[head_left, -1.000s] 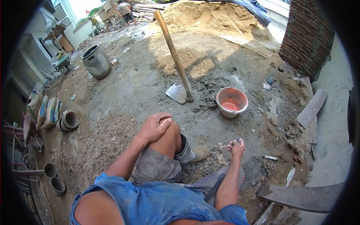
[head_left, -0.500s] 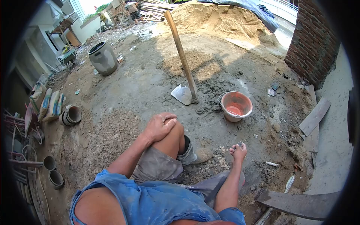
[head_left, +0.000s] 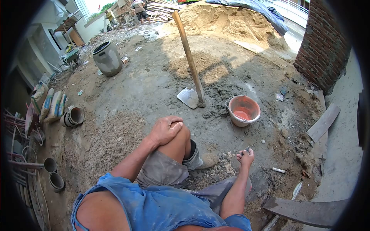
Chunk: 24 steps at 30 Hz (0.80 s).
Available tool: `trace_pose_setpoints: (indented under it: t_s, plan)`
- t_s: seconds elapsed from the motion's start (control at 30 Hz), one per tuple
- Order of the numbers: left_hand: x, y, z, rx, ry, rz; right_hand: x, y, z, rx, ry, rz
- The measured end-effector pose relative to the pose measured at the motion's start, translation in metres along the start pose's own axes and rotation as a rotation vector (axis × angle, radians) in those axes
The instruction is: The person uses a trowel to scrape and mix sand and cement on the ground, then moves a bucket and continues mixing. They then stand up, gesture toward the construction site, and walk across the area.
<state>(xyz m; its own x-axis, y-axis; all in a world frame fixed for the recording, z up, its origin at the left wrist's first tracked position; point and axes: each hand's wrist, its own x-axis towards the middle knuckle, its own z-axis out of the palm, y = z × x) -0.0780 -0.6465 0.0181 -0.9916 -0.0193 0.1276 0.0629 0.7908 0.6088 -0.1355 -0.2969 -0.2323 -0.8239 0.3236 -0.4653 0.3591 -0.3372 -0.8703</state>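
My left hand (head_left: 165, 131) lies over my bent knee (head_left: 181, 140), fingers stretched across it and holding nothing. Low on the right, my right hand (head_left: 245, 157) is closed, with the fingers pinched round a small dark thing too small to name. In front of my knees stands a hoe (head_left: 190, 59), its blade on wet mortar and its wooden handle upright, leaning slightly left. To the right of the hoe is a whitish bucket (head_left: 243, 111) with a red-stained inside. Neither hand touches the hoe or the bucket.
A grey barrel (head_left: 108, 59) stands at the back left. Cement sacks (head_left: 52, 104) and stacked buckets (head_left: 72, 117) sit along the left. Behind are a sand pile (head_left: 223, 23) and people (head_left: 139, 10). Planks (head_left: 324, 122) and a brick pillar (head_left: 323, 46) are right.
The view has tilted very slightly, so the surroundings sit a little lower. Both hands keep their places; one person in the back has shifted slightly.
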Motion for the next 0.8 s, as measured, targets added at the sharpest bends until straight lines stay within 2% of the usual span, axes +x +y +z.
trace_pose_setpoints:
  t_s: [0.8]
  plan:
    - [0.0013, -0.0016, -0.0021, -0.021, -0.022, -0.015, 0.0027, 0.0031, 0.0027, -0.038, 0.003, 0.01]
